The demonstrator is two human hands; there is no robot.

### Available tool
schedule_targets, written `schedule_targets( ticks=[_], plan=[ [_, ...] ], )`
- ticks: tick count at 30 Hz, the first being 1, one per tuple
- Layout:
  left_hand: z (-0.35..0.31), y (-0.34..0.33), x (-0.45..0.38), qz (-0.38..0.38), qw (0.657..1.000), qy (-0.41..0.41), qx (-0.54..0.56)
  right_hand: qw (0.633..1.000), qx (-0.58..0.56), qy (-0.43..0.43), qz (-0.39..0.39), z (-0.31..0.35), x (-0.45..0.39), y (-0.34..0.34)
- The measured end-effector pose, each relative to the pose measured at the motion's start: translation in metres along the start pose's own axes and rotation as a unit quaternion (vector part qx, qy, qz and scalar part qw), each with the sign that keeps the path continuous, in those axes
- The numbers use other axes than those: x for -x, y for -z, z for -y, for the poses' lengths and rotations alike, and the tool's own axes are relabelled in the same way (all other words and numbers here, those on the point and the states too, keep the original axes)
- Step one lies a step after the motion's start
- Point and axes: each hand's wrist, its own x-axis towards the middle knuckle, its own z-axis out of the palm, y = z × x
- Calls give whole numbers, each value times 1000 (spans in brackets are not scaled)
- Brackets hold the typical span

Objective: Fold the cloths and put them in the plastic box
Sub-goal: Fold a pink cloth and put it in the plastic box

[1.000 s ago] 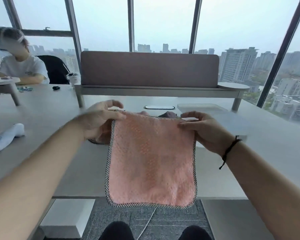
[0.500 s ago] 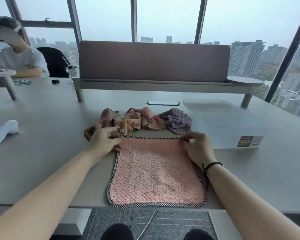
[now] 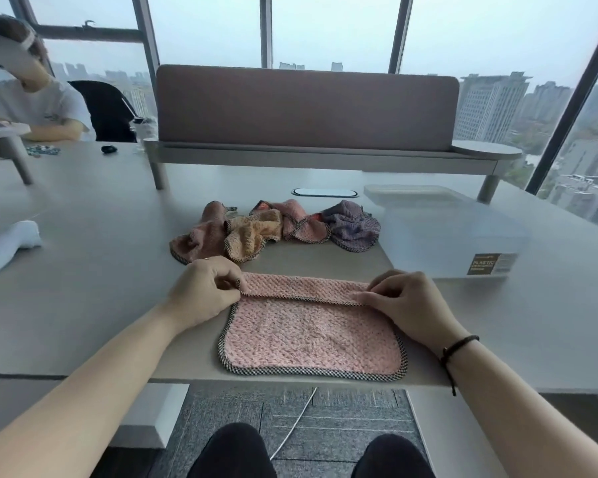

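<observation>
Head: plastic box (image 3: pixel 456 232) label (image 3: pixel 493 264) reads "PLASTIC".

Soft, overcast daylight enters through the tall glass windows (image 3: pixel 328 29) beyond the grey tabletop's (image 3: pixel 83 270) far edge. Shadows are faint. Wide-angle distortion bends the window frames; the picture's left edge looks smeared.
</observation>
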Motion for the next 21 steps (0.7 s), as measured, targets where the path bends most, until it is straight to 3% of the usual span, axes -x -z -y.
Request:
schedule_targets(
  ticks=[11,21],
  plan=[
    [0,-2,3,30,999,-24,-9,995,89,34,-5,-1,2,-4],
    [8,-7,0,23,992,-32,-117,988,152,16,-18,-6,-4,-6]
  ],
)
